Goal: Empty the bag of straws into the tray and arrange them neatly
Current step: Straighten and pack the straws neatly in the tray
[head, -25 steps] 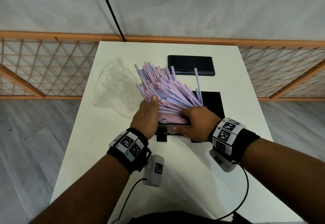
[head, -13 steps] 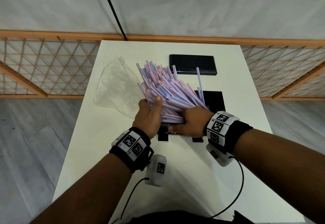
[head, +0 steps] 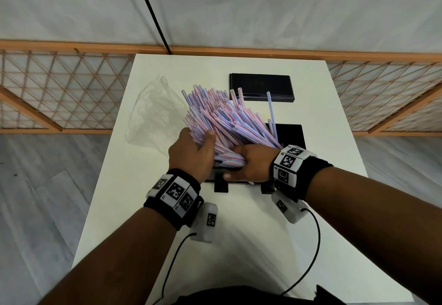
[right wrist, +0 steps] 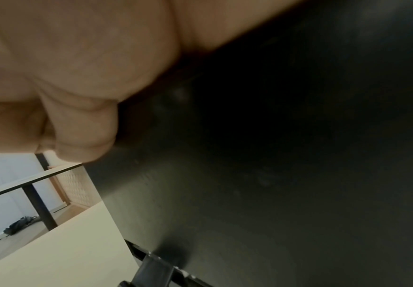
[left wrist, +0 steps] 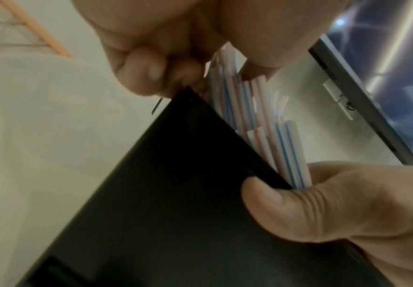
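A thick bundle of pink-and-blue striped straws (head: 222, 123) fans up and away from the near end of a black tray (head: 293, 136) in the middle of the white table (head: 239, 233). My left hand (head: 193, 157) grips the bundle from the left, thumb laid over the top. My right hand (head: 250, 164) curls over the straws' near ends, its thumb against the tray's front wall. In the left wrist view the straw ends (left wrist: 264, 128) stand just behind the tray wall (left wrist: 176, 194). The right wrist view shows only palm and the dark tray (right wrist: 274, 174).
The empty clear plastic bag (head: 155, 118) lies crumpled on the table, left of the straws. A second flat black tray (head: 262, 87) sits at the far edge. One straw (head: 271, 111) sticks up apart from the bundle. A wooden lattice railing (head: 59, 89) runs behind the table.
Both hands have drawn closer together round the near ends of the straws and shifted slightly left. The left thumb has closed further over the bundle.
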{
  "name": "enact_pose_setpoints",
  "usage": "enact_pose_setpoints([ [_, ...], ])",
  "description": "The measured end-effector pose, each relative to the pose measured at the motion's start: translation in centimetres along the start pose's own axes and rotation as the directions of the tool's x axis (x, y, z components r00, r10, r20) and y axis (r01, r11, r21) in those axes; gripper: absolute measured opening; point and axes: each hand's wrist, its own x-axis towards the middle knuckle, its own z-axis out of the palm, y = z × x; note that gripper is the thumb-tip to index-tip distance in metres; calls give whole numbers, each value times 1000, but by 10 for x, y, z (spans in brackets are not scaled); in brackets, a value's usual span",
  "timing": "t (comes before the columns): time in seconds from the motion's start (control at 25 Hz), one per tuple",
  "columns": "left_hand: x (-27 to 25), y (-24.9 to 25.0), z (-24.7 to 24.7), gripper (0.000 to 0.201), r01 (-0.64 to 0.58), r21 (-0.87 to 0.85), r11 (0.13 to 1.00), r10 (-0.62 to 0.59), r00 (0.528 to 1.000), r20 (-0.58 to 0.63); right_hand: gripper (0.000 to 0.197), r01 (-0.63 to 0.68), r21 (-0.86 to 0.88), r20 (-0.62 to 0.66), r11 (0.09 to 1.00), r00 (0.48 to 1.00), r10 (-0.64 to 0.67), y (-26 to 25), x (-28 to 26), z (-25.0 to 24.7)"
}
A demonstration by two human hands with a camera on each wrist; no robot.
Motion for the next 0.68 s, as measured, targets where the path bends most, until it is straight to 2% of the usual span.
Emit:
enact_pose_setpoints([
  [0.2, 6, -2, -4, 29, -29, 61, 998, 30, 999, -17, 65, 0, -111, -183, 994, 983, -21, 0, -6, 0],
  [0.24, 8, -2, -3, 34, -35, 89, 995, 34, 999, 18, 66, -5, -97, -183, 995, 983, -13, 1, -7, 0],
  [0.32, 14, -9, 2, 59, -11, 41, 999, 8, 997, 77, 67, -17, -107, -166, 994, 986, -1, 3, -8, 0],
  [0.4, 13, -11, 5, 86, 74, -70, 995, -66, 992, 108, 68, -16, -180, -181, 983, 983, -18, 3, -11, -1],
  [0.44, 11, -12, 6, 92, 124, -106, 987, -109, 985, 136, 68, -15, -211, -216, 977, 976, -32, 2, -15, -2],
  [0.56, 8, -11, 7, 82, 157, -157, 975, -123, 971, 206, 59, 15, -252, -336, 967, 936, -103, -1, -25, -6],
  [0.68, 5, -8, 10, 90, 73, -119, 990, -42, 969, 242, 51, 73, -253, -275, 965, 950, -144, 4, -25, -6],
])
